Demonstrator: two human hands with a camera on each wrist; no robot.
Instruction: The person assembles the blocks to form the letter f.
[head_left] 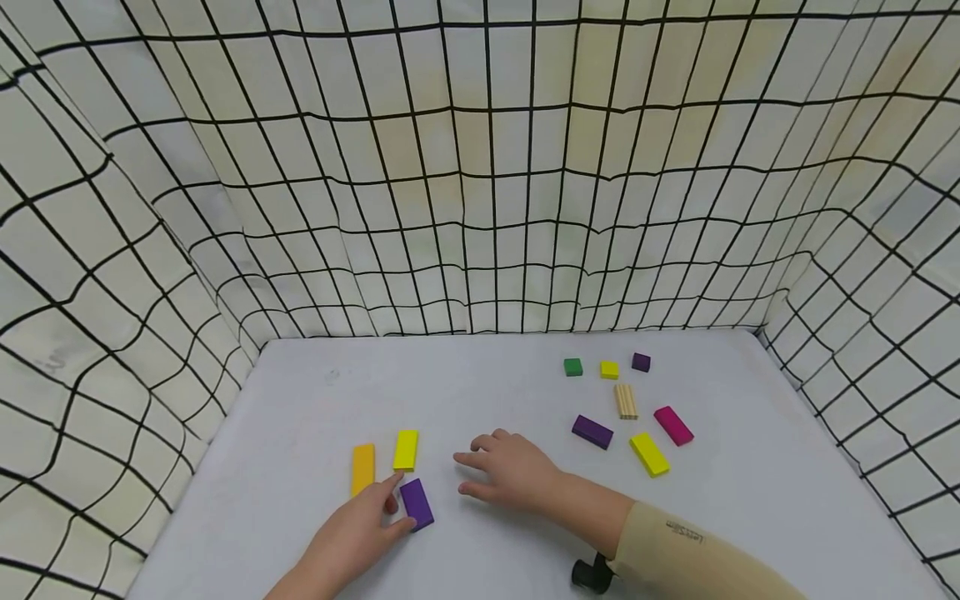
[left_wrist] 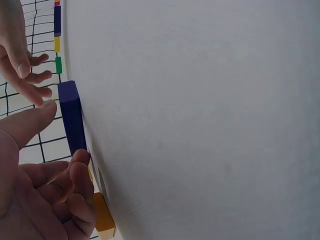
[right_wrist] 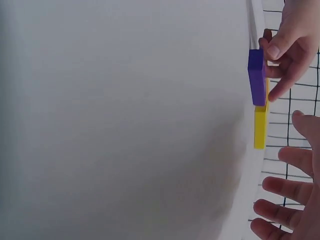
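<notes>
My left hand (head_left: 360,529) is at a purple block (head_left: 417,504) lying flat on the white table (head_left: 487,383). The thumb is right at the block's near corner, and the index fingertip points to the near end of a yellow block (head_left: 405,451); the other fingers curl loosely beside the purple block. An orange block (head_left: 363,469) lies to the left, partly hidden behind this hand. Fingers spread, my right hand (head_left: 517,473) holds nothing and hovers right of these blocks. In the right wrist view, the purple block (right_wrist: 257,77) overlaps the yellow block (right_wrist: 260,127).
On the right lie a purple block (head_left: 592,432), a yellow block (head_left: 649,454), a magenta block (head_left: 673,426) and some wooden sticks (head_left: 626,402). Behind them are small green (head_left: 573,367), yellow (head_left: 609,369) and dark purple (head_left: 641,362) cubes. Black netting (head_left: 491,175) encloses the table.
</notes>
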